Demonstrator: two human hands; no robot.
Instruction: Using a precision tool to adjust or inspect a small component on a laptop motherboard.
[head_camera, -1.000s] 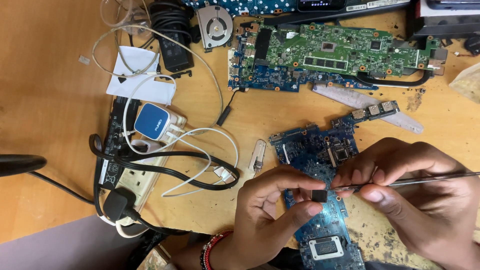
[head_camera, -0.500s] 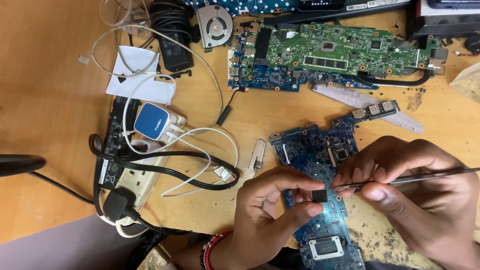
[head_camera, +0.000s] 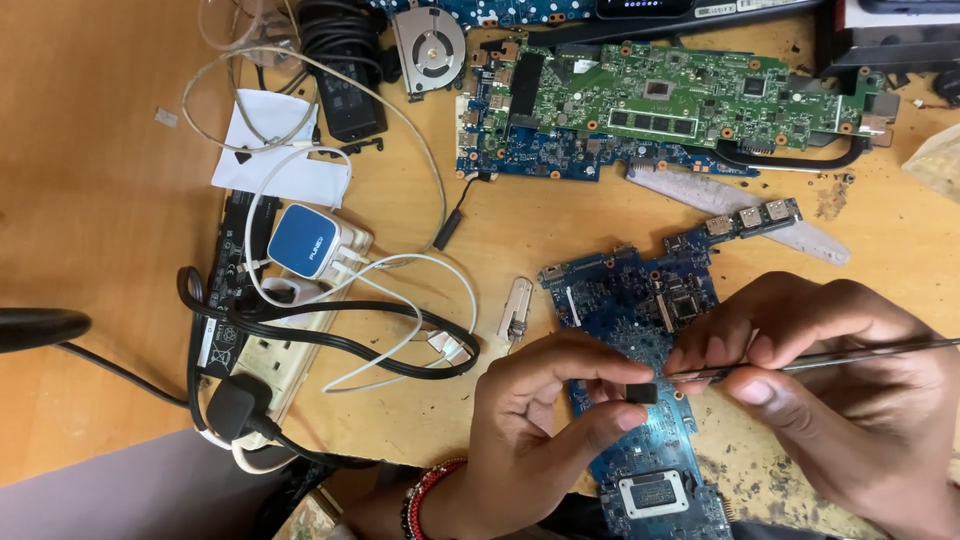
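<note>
Near the right, the left hand (head_camera: 545, 420) pinches a small black chip (head_camera: 641, 393) over the blue circuit board (head_camera: 640, 310) lying on the wooden table (head_camera: 90, 200). The right hand (head_camera: 840, 390) grips thin metal tweezers (head_camera: 850, 355) touching it. A glossy blue-and-white charger (head_camera: 305, 243) sits left; a green board (head_camera: 690, 100) lies far.

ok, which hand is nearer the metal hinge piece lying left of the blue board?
Left. The left hand sits just below-right of the hinge piece; the right hand is farther right, across the blue board.
</note>
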